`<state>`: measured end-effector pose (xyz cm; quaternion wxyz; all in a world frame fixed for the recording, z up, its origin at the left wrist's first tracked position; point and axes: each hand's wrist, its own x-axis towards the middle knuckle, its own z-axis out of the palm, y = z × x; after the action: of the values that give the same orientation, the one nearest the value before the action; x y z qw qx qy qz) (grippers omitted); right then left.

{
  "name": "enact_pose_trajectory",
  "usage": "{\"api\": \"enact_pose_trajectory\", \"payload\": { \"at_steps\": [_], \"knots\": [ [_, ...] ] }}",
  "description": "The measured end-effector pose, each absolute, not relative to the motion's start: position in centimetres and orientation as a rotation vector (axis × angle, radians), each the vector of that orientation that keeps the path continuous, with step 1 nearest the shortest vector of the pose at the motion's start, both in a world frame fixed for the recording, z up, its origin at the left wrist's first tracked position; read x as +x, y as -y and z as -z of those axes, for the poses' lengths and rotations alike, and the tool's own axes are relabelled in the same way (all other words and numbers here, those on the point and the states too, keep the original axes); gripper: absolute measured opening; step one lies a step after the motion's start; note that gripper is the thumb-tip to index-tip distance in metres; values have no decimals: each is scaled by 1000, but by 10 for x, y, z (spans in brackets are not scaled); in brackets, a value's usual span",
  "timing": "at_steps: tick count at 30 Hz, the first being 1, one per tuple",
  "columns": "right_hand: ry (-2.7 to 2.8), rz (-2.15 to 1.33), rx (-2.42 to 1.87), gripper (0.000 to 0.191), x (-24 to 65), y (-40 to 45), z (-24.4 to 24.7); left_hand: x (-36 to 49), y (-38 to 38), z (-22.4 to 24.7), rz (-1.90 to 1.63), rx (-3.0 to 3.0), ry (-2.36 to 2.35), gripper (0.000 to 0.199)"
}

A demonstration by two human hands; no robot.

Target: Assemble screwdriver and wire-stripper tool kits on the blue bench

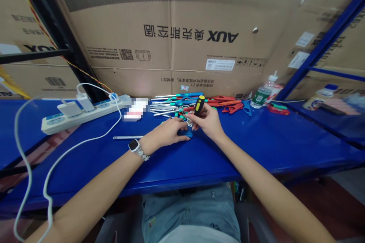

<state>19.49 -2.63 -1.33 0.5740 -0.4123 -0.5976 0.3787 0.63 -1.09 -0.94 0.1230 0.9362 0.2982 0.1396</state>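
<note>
My right hand (pixel 209 121) is closed round a black and yellow screwdriver (pixel 199 105), its handle up and its tip pointing down between my hands. Beside it, my left hand (pixel 173 131), with a watch at the wrist, holds the blue handle (pixel 186 133) of a tool against the blue table (pixel 245 148). A metal shaft (pixel 127 137) sticks out to the left from under that hand. Small metal parts at my fingertips are too small to tell. Just behind my hands lies a pile of tools with metal shafts (pixel 164 108) and blue and red handles.
A white power strip (pixel 57 122) with chargers and a looping cable (pixel 75 141) is at the left. Red clip-like handles (pixel 232 107), a green-labelled bottle (pixel 260 97) and a white bottle (pixel 319 98) stand or lie at the right. A cardboard sheet (pixel 182 3) rises behind.
</note>
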Motion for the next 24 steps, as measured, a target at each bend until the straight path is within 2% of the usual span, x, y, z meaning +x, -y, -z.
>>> {"api": "enact_pose_trajectory", "payload": {
  "at_steps": [8, 11, 15, 19, 24],
  "knots": [
    [1588, -1125, -876, 44, 206, 26, 5, 5, 11, 12, -434, 2710, -860, 30],
    [1666, -1138, -869, 45, 210, 26, 7, 3, 10, 0, -672, 2599, -828, 39],
    [1778, -1075, -863, 43, 211, 26, 10, 10, 7, -34, -1114, 2225, -774, 43],
    [1879, -933, -915, 33, 209, 28, 12, 28, 2, -56, -1098, 2132, -576, 37],
    [1833, -777, -925, 26, 201, 32, 15, 44, -2, -47, -1261, 1994, -583, 27]
  ]
}}
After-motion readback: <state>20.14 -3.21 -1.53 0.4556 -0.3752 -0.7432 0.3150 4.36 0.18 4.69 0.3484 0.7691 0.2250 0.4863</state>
